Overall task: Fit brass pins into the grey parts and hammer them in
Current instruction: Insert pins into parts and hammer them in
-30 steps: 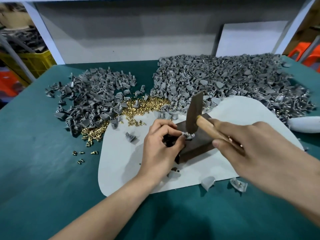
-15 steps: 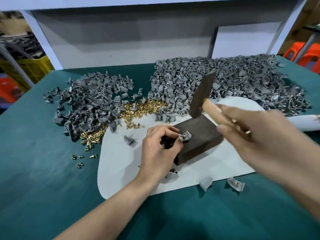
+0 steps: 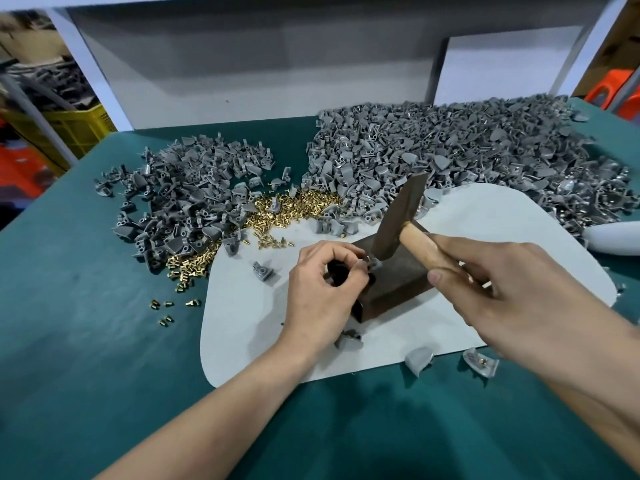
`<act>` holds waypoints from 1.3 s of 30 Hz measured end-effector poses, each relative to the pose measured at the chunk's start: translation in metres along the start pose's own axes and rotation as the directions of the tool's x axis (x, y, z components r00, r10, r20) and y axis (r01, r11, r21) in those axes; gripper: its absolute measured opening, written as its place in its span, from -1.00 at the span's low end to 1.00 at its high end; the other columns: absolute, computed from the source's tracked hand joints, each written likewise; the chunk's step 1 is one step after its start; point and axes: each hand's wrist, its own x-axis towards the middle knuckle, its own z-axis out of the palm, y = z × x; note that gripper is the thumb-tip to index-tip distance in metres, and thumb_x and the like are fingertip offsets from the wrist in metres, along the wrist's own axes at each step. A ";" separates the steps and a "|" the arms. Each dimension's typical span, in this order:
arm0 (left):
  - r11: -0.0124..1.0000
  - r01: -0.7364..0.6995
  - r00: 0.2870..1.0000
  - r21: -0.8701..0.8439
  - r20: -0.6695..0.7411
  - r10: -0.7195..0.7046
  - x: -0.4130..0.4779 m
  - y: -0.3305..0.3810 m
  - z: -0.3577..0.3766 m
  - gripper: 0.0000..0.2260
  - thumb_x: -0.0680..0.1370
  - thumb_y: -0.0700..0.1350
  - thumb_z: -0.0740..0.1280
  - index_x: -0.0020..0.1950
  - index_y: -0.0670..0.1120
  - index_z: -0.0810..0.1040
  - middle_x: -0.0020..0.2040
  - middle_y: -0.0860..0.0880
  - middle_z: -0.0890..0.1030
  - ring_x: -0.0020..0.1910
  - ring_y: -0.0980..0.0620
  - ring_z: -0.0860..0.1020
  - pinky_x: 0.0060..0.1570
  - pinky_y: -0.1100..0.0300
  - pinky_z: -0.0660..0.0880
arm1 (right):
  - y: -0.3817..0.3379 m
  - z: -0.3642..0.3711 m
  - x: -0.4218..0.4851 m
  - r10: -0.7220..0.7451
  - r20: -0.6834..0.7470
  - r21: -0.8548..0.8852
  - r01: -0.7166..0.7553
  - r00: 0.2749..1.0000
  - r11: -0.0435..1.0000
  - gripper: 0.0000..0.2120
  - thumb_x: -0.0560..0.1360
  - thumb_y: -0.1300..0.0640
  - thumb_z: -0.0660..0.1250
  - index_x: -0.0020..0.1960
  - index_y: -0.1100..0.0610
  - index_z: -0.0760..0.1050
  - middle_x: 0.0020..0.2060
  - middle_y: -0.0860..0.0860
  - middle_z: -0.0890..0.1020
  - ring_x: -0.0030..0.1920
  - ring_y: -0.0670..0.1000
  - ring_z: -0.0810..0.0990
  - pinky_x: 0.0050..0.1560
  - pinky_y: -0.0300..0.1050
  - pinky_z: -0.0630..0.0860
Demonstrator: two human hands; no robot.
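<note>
Grey part (image 3: 372, 263) pinched by left hand (image 3: 320, 292) | right hand (image 3: 512, 292) grips hammer (image 3: 398, 216)

One person, both arms observed. Left hand (image 3: 322, 292): bare, slim, knuckles and tendons marked on its back. Left forearm (image 3: 207, 415): uncovered along all its visible length, from wrist to the lower edge of view. Right hand (image 3: 502, 289): bare, appears the broader of the two, being nearer the viewpoint. Right thumbnail (image 3: 434, 277): cut short, plain. Right forearm (image 3: 588, 375): uncovered as far as the right edge of view.
</note>
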 end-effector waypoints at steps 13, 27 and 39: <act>1.000 0.012 1.000 -0.020 -0.002 -0.012 -0.003 0.003 -0.001 -0.92 0.48 -0.17 0.36 -0.20 -0.04 0.52 -0.06 0.10 0.62 0.09 0.11 0.53 0.07 0.24 0.42 | 0.011 0.011 -0.006 0.055 -0.001 0.031 -0.055 0.998 0.998 -0.80 0.52 0.05 0.26 0.11 -0.05 0.55 -0.54 -0.02 0.43 -0.32 -0.08 0.48 -0.33 -0.25 0.39; 0.860 -0.321 0.926 0.397 -0.057 0.372 -0.010 0.002 0.003 -0.91 0.40 -0.08 0.27 -0.19 -0.09 0.48 -0.18 0.07 0.57 -0.07 0.09 0.48 0.06 -0.10 0.43 | 0.017 0.013 -0.009 0.002 -0.066 0.200 0.011 0.998 0.980 -0.87 0.52 -0.02 0.27 0.04 -0.11 0.55 -0.48 -0.02 0.45 -0.53 -0.07 0.38 -0.52 -0.34 0.28; 0.847 -0.345 0.908 0.404 -0.085 0.410 -0.008 -0.003 0.005 -0.90 0.43 -0.11 0.31 -0.16 -0.13 0.53 -0.19 0.07 0.57 -0.12 0.17 0.49 0.39 -0.04 0.25 | 0.003 0.007 -0.006 -0.032 -0.038 0.110 0.036 0.999 0.993 -0.71 0.42 -0.01 0.25 0.09 -0.05 0.60 -0.61 -0.07 0.39 -0.45 -0.17 0.43 -0.45 -0.45 0.29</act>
